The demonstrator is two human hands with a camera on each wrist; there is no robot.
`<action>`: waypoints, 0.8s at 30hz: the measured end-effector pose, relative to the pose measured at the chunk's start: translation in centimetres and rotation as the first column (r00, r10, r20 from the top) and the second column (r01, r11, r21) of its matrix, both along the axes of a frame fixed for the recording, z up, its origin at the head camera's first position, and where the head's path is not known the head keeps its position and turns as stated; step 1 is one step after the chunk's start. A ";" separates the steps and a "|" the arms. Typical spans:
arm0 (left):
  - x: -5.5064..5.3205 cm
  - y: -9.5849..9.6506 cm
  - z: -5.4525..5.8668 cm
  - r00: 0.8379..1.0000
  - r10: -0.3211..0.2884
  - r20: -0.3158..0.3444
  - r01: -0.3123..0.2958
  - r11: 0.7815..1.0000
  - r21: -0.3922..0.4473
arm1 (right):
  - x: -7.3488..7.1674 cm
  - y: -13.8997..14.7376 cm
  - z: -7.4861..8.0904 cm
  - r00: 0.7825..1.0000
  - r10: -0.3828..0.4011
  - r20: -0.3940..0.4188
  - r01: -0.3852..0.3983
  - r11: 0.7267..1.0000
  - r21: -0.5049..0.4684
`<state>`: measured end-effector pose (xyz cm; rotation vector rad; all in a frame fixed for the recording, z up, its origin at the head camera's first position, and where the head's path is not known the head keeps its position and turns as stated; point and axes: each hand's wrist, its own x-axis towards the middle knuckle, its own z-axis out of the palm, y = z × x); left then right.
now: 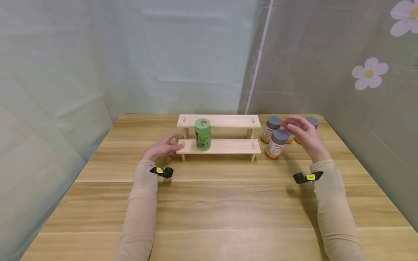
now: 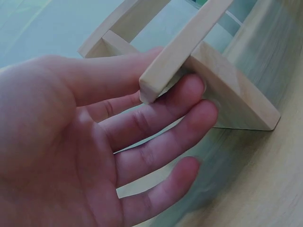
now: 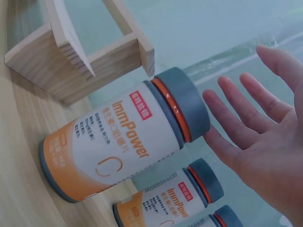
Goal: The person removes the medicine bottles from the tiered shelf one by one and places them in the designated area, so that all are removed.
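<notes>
A two-step wooden shelf (image 1: pixel 218 146) stands on the table. My left hand (image 1: pixel 163 148) holds the left end of its lower board, thumb on top and fingers underneath, as the left wrist view shows around the board (image 2: pixel 182 49). Upright on that lower step, left of its middle, is a green canister (image 1: pixel 203 135). My right hand (image 1: pixel 307 136) hovers over the supplement bottles to the shelf's right, fingers loosely extended and holding nothing. The nearest supplement bottle (image 1: pixel 276 144) has a grey cap, white label and orange base; the right wrist view shows my fingers (image 3: pixel 241 106) beside the caps.
Behind the front bottle stand several alike, including a left bottle (image 1: pixel 271 127) close to the shelf's right end and a far-right bottle (image 1: pixel 312 122) partly hidden by my hand. The wood-grain table (image 1: pixel 228 210) ends near hanging cloth (image 1: pixel 196 54) at the back and sides.
</notes>
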<state>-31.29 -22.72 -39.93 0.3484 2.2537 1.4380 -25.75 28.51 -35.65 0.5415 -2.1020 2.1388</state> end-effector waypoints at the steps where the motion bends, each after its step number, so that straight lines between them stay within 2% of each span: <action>1: 0.0 0.0 -0.1 1.000 0.004 0.001 -0.004 1.000 0.006 | 0.0 -0.1 0.1 1.000 0.004 -0.003 -0.004 1.000 -0.013; 4: 0.0 -0.1 -0.2 1.000 0.016 0.001 -0.016 1.000 0.017 | 0.2 -0.4 0.4 1.000 0.004 -0.002 -0.004 0.999 -0.032; 10: -0.1 -0.3 -0.6 0.999 0.037 0.004 -0.037 0.999 0.040 | 0.6 -1.0 1.1 1.000 -0.008 0.009 0.007 1.000 0.009; 19: -0.5 -0.3 -0.7 0.999 0.033 0.008 -0.033 0.997 0.066 | 0.5 -2.2 1.0 0.996 0.092 -0.009 -0.092 0.996 0.023; 24: -0.4 -0.3 -0.8 0.999 0.045 0.014 -0.046 0.997 0.063 | 0.4 -3.5 0.6 0.990 0.140 -0.005 -0.139 0.987 0.075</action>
